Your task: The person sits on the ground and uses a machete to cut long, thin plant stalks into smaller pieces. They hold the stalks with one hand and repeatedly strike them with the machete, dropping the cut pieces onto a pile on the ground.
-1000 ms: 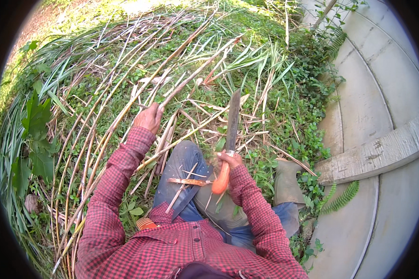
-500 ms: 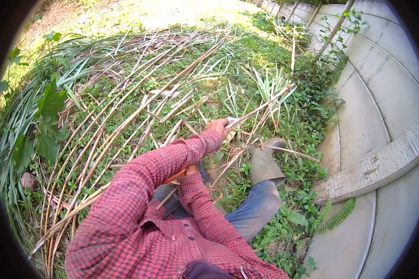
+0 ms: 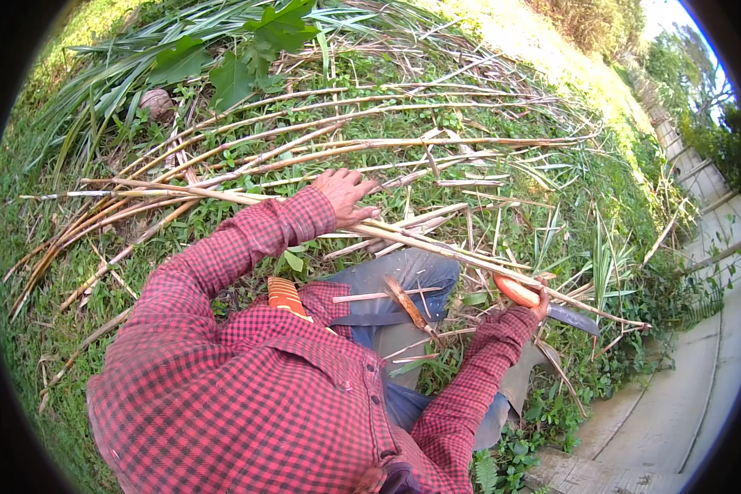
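Note:
My left hand (image 3: 342,195) is open, fingers spread, palm down over a long peeled stalk (image 3: 436,245). Whether it presses on the stalk or hovers just above I cannot tell. The stalk slants from the left, under that hand, toward the right. At its right part, my right hand (image 3: 540,303) is closed round the orange handle (image 3: 516,290) of a knife, whose dark curved blade (image 3: 575,319) points right beside the stalk. Across my jeans lies a brown split piece of stalk (image 3: 409,306) with thin pale strips around it.
Several long stalks (image 3: 247,167) lie in a bundle on the grass beyond my left hand. Behind them are cut green leaves (image 3: 140,70) and a round brown husk (image 3: 157,104). An orange ridged object (image 3: 286,296) sits at my waist. A concrete wall (image 3: 675,383) runs along the right.
The view has swung left. My left hand has let go of the stalk it gripped and is now spread farther left; my right hand has moved from near my lap out to the right with the knife.

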